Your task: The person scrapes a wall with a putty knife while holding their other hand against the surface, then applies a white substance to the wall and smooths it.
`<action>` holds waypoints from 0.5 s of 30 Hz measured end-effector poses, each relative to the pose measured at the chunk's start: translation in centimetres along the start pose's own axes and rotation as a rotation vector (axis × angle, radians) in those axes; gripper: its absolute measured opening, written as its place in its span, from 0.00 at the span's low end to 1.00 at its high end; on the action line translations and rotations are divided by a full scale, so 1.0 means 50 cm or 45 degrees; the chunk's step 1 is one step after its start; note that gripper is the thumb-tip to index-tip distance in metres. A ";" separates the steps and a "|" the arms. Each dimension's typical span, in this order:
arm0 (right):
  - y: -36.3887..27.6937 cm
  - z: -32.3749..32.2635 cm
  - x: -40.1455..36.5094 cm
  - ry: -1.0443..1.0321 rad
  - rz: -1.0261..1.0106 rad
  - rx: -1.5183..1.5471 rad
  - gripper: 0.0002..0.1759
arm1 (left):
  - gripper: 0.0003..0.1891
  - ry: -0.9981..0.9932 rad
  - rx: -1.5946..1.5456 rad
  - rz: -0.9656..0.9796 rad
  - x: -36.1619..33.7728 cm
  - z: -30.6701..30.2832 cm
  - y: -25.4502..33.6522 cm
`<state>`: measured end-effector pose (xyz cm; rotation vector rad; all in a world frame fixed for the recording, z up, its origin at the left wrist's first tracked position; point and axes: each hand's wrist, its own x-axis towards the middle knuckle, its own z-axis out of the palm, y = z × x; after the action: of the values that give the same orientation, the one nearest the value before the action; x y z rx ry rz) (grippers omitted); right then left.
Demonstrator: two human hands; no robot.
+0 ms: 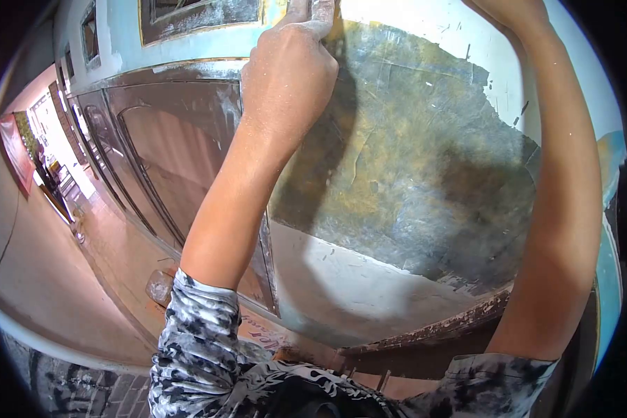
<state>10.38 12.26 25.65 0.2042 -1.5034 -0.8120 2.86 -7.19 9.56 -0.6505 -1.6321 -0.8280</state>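
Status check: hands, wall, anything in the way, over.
Left hand fisted on pale tool at scraped patch. Right hand out of frame, forearm only. Brown door close beside left arm.

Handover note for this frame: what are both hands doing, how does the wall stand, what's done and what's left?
Left hand: raised to the wall, fist shut on a pale grey object cut off by the top edge.
Right hand: out of frame; only the raised forearm shows.
Wall: large bare patch, mottled grey and ochre, beside the brown door.
Done: that patch looks stripped.
Left: pale blue coat covers the wall above and right of it.
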 end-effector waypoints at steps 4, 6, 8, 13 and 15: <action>-0.007 0.002 -0.003 -0.011 0.019 0.004 0.32 | 0.25 -0.100 0.049 -0.024 -0.007 -0.004 -0.004; -0.008 0.001 -0.002 0.001 0.029 -0.009 0.32 | 0.26 -0.070 0.011 -0.004 -0.023 0.000 -0.010; -0.007 -0.002 -0.001 -0.019 0.019 0.003 0.32 | 0.26 -0.037 -0.032 0.018 -0.038 0.004 -0.015; 0.001 0.004 -0.001 -0.013 0.004 0.014 0.31 | 0.25 -0.017 -0.033 0.091 -0.073 0.015 -0.020; 0.001 0.003 0.000 -0.006 -0.008 0.030 0.31 | 0.25 -0.016 -0.030 0.086 -0.072 0.018 -0.019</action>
<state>10.24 12.35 25.71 0.2249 -1.5181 -0.8003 2.34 -7.02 5.78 -0.7246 -1.6048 -0.7966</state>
